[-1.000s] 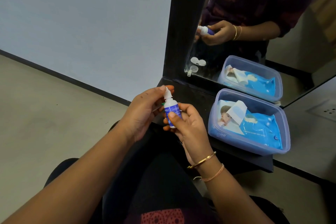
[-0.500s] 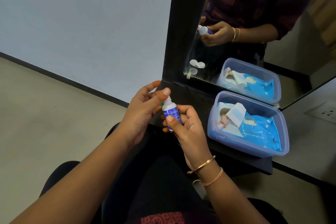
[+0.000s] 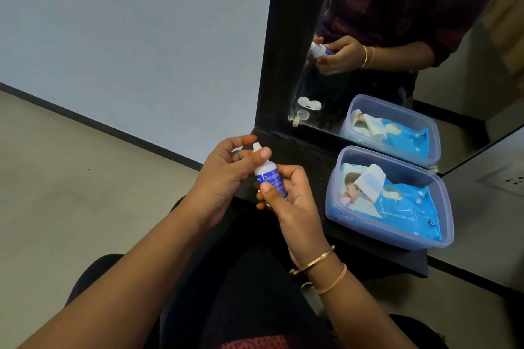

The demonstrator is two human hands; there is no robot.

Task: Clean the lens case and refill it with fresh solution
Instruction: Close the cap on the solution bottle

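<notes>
Two hands on one small bottle, seen from the head camera. The right hand (image 3: pixel 295 207) has its fingers curled round the blue-labelled body of the solution bottle (image 3: pixel 269 176), thumb flat across the label, and the bottle's top leans a touch to the left. Up top, the left hand (image 3: pixel 224 178) pinches at the white nozzle, thumb pressed against the neck, the other fingers loosely bent behind the tip. All of it hangs over the person's lap, just at the left end of the black table (image 3: pixel 306 156). Right of the hands, on that table, sits a clear plastic tub (image 3: pixel 446 208) with a blue pack of wet wipes (image 3: pixel 405 207) lying inside, flap lifted. On the far side a black-framed mirror (image 3: pixel 283 37) stands on the table. Low at the left of its glass a white lens case (image 3: pixel 309 103) shows, only as a reflection, with a small clear cup just beside it. Two bangles (image 3: pixel 314 261) ring the right wrist
</notes>
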